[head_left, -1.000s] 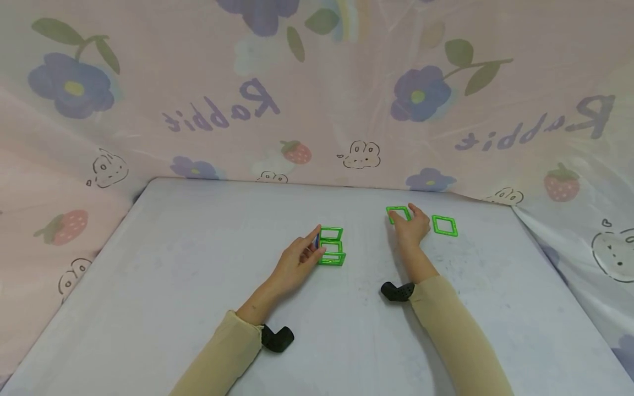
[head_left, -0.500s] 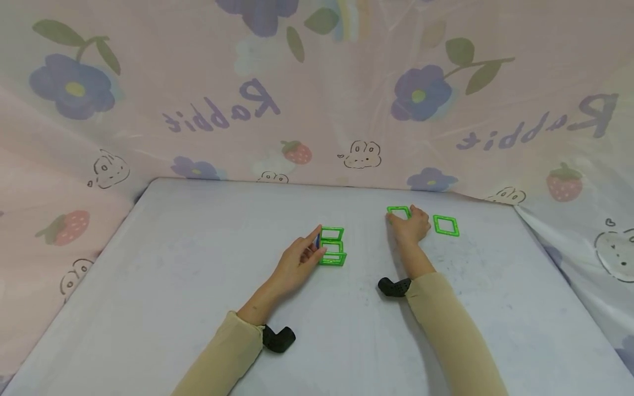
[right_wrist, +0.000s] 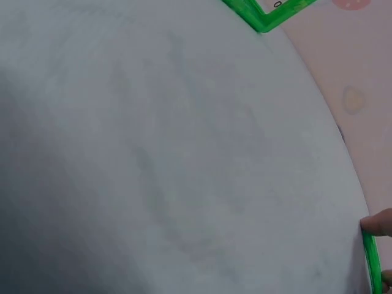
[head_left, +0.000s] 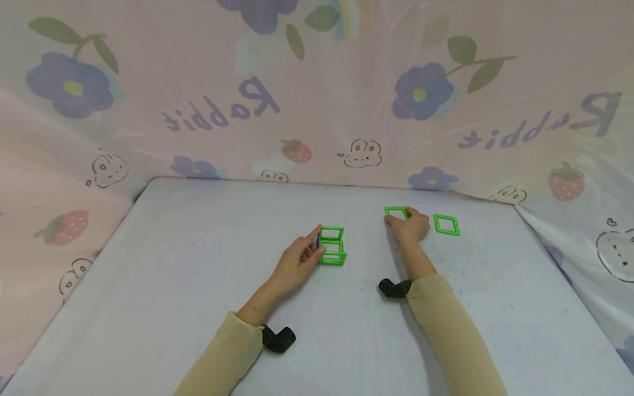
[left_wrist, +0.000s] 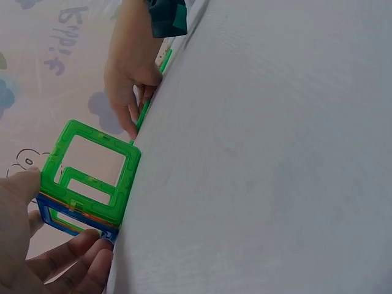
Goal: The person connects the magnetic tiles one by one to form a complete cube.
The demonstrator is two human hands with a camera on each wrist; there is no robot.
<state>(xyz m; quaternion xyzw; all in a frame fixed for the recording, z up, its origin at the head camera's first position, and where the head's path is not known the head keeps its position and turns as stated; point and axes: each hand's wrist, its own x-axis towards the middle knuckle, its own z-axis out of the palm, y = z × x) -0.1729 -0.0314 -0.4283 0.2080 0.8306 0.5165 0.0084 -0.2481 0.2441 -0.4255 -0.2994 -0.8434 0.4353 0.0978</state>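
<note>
My left hand [head_left: 293, 267] grips a small frame structure of green magnetic tiles [head_left: 332, 241] at its left side, where a blue magnetic tile [head_left: 317, 240] stands upright. In the left wrist view, the thumb is at a green edge and the other fingers touch the blue part below. My right hand [head_left: 412, 226] pinches a green square magnetic tile [head_left: 396, 208] between thumb and fingers, farther back and to the right. Only the thumb, a bit of another finger and that tile's edge [right_wrist: 371, 260] show in the right wrist view.
Another green square tile [head_left: 447, 234] lies flat to the right of my right hand. All of this is on a white table [head_left: 208, 242], with a printed curtain [head_left: 317, 99] along its back and sides. A black device [head_left: 279, 340] sits at each wrist.
My right hand's fingers have come down onto the green square tile, and the tile has shifted very slightly left. The left hand and the structure stay in place.
</note>
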